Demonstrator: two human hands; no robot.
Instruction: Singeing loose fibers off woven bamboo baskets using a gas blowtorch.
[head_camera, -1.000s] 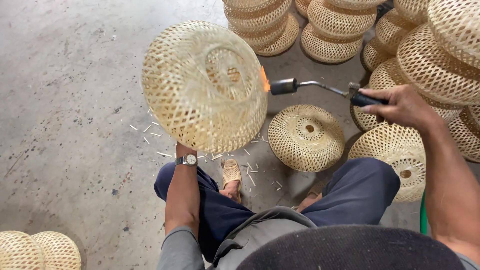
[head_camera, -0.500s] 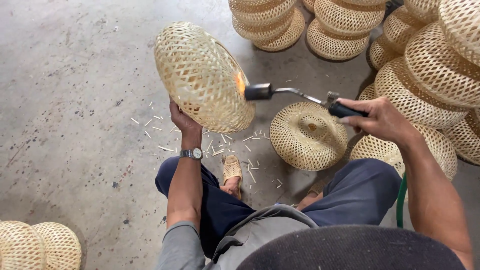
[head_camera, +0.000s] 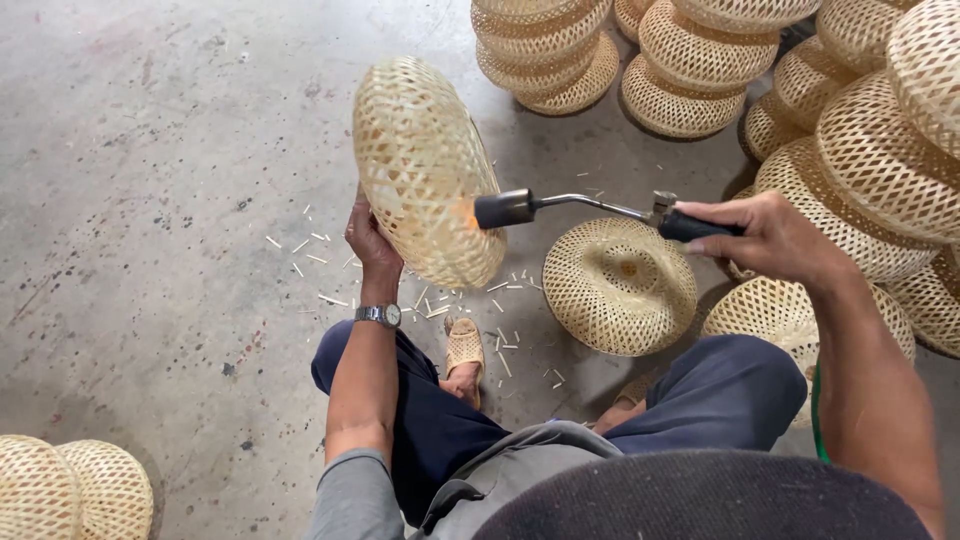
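Note:
My left hand (head_camera: 369, 238) holds a round woven bamboo basket (head_camera: 423, 165) up by its rim, turned edge-on to me. My right hand (head_camera: 768, 234) grips the black handle of a gas torch (head_camera: 570, 205). The torch's nozzle touches the basket's lower right side, where a small orange glow shows. A wristwatch (head_camera: 380, 314) sits on my left wrist.
Another woven basket (head_camera: 618, 284) lies on the concrete floor under the torch. Stacks of similar baskets (head_camera: 700, 60) fill the top and right. Two more baskets (head_camera: 70, 490) sit at the bottom left. Short bamboo splinters (head_camera: 310, 255) litter the floor by my sandalled foot (head_camera: 463, 350).
My left hand has rotated the basket from face-on to edge-on and lowered it. The torch nozzle has moved down and left along the basket's side.

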